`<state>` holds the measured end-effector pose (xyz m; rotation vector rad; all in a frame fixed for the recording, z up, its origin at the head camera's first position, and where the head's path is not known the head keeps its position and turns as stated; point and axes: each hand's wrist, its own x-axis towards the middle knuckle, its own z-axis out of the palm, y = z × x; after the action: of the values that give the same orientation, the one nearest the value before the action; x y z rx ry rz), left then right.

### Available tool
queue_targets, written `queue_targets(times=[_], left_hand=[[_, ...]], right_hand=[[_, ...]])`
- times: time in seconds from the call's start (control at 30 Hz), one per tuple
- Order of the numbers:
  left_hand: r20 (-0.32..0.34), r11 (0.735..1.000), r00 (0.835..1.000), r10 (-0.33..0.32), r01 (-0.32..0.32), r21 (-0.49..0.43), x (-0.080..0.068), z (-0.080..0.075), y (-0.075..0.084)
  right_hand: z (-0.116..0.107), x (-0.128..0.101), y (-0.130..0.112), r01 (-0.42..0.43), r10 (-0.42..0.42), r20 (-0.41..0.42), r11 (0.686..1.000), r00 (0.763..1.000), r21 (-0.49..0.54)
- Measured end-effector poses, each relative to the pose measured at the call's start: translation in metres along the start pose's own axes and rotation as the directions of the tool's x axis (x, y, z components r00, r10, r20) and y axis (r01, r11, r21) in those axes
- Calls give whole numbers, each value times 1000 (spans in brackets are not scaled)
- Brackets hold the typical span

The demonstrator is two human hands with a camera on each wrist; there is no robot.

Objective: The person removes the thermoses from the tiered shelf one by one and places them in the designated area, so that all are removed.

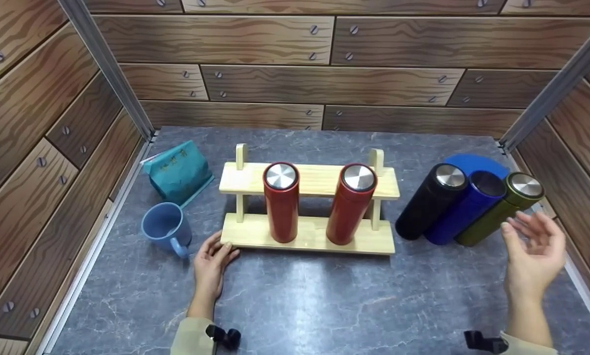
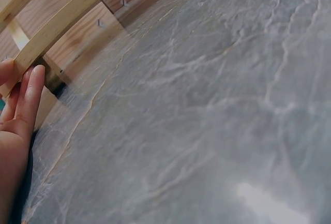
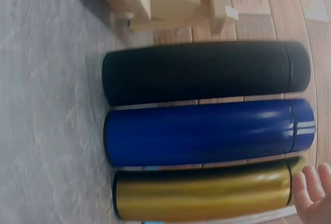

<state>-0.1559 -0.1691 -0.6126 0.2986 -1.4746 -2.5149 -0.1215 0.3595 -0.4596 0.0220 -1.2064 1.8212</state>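
The left hand (image 1: 211, 261) rests on the grey bench (image 1: 295, 305) at the front left corner of the wooden rack (image 1: 309, 239), its straight, relaxed fingers (image 2: 28, 97) touching the edge of the rack's bottom board and grasping nothing. Two red flasks (image 1: 281, 202) with steel caps stand upright on that board, passing up through the rack's top board, one left of centre and one right of centre. The right hand (image 1: 534, 251) hovers above the bench at the right, fingers spread and released, holding nothing; it is just beside the green flask (image 1: 497, 214), near that flask's capped end, but not touching it. The green flask is the rightmost of three that lean side by side, touching one another, just right of the rack: a black flask (image 1: 428, 199) nearest the rack, a blue flask (image 1: 465, 207) between, then the green one. Behind them a blue round thing (image 1: 472, 162) shows, partly hidden. Left of the rack a blue mug (image 1: 165, 228) lies tilted on its side with its handle toward the left hand, and behind it stands a teal pouch (image 1: 179, 170). Wood-patterned walls (image 1: 324, 74) enclose the bench.
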Motion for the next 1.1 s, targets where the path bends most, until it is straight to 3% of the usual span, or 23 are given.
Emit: queue_targets(times=[0.13,0.4,0.8,1.1], left_hand=[[-5,1000,1000,1,-1,5,0,0,-1],[-3,1000,1000,1,-1,12,0,-1,0],[-18,1000,1000,-14,14,3,0,1,1],[-14,1000,1000,-16,16,3,0,1,1]], right_hand=[[10,-11,2,4,-3,53,1000,999,-17],[31,-29,9,-59,53,134,997,990,41],[64,-49,22,-124,97,258,988,961,90],[85,-59,26,-124,109,337,992,935,21]])
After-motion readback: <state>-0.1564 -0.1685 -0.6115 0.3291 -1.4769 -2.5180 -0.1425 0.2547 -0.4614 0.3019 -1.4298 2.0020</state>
